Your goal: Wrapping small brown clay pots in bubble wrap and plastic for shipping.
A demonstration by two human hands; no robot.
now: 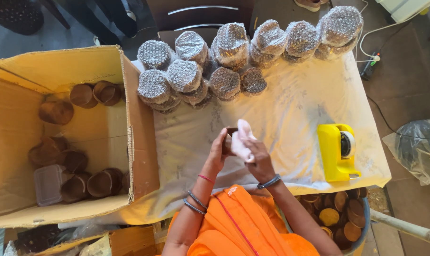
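- While the left hand [218, 148] grips a small brown wooden cup [230, 137] above the desk [290, 114], the right hand [255, 150] closes on a white cloth [242, 140] pressed against it.
- The cup looks round, dark and smooth, partly hidden by the fingers.
- Bubble-wrapped bundles [224, 61] line the desk's far edge; a yellow tape dispenser [337, 151] sits right; a cardboard box [58, 132] of brown cups stands left.
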